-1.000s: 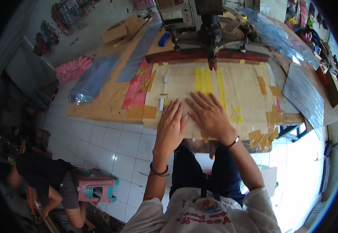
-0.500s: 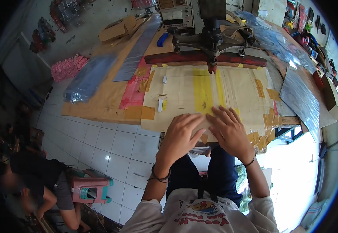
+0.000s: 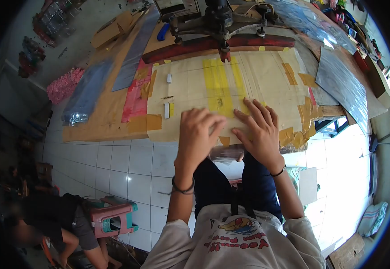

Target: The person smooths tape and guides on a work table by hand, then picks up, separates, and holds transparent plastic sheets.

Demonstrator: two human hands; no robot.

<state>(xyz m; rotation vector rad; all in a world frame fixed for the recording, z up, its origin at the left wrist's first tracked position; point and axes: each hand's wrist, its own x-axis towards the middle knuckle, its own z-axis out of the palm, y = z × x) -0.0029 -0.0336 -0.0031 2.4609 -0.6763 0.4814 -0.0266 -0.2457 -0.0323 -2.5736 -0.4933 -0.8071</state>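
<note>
A beige work board (image 3: 190, 74) with yellow strips (image 3: 222, 83) and brown tape at its edges lies in front of me. My left hand (image 3: 197, 134) is over its near edge, fingers bent and turned down; whether anything is under them is hidden. To its right, my right hand (image 3: 260, 130) rests with spread fingers on the board's near part, holding nothing. Two small white blocks (image 3: 166, 110) sit on the board's left side. Beyond the board is a dark press head with a red bar (image 3: 195, 47).
Blue plastic sheets (image 3: 87, 92) lie at the table's left, beside pink tape (image 3: 136, 98). A clear sheet (image 3: 343, 85) lies at the right. A blue cutter (image 3: 163, 32) is near the press. Another person (image 3: 51, 215) bends down at the lower left by a pink stool (image 3: 114, 219).
Both hands have drawn back from the middle of the board towards its near edge. My left hand's fingers, flat a second ago, are now bent. The view has shifted.
</note>
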